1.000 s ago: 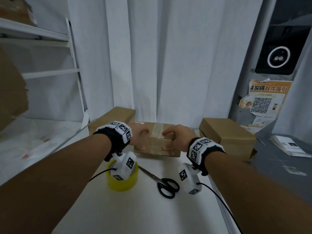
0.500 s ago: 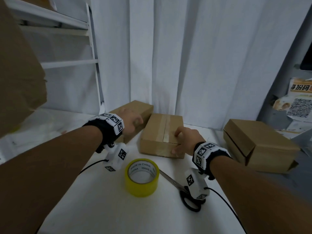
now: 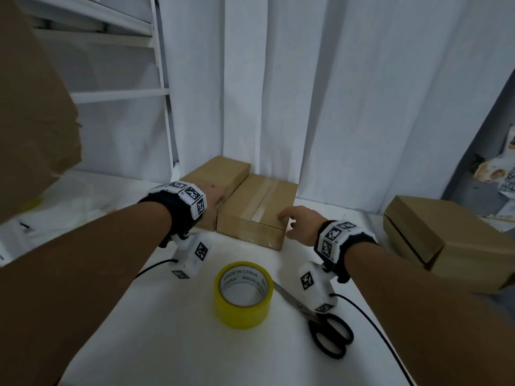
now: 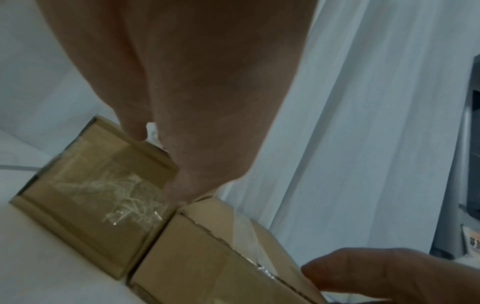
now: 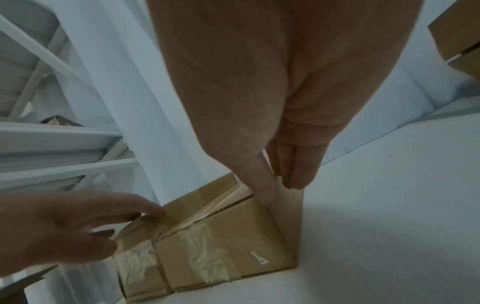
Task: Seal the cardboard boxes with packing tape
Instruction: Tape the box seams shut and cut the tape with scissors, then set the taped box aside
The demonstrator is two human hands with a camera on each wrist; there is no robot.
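A taped box [image 3: 257, 210] lies at twelve o'clock, long axis running away, touching another box [image 3: 220, 174] at ten; the right hand [image 3: 302, 225], fingers loosely straight, touches its near right corner, the left hand [image 3: 213, 199] rests open alongside.

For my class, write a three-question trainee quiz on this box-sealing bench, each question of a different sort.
1. True or false: the yellow roll of packing tape lies flat on the white table, held by neither hand.
2. Multiple choice: the black-handled scissors lie (A) on the taped brown cardboard box, (B) on the table right of the tape roll, (C) in the left hand.
3. Fill in: the right hand touches the taped box at its near ____ corner.

Key: 1 true; 2 B; 3 right.
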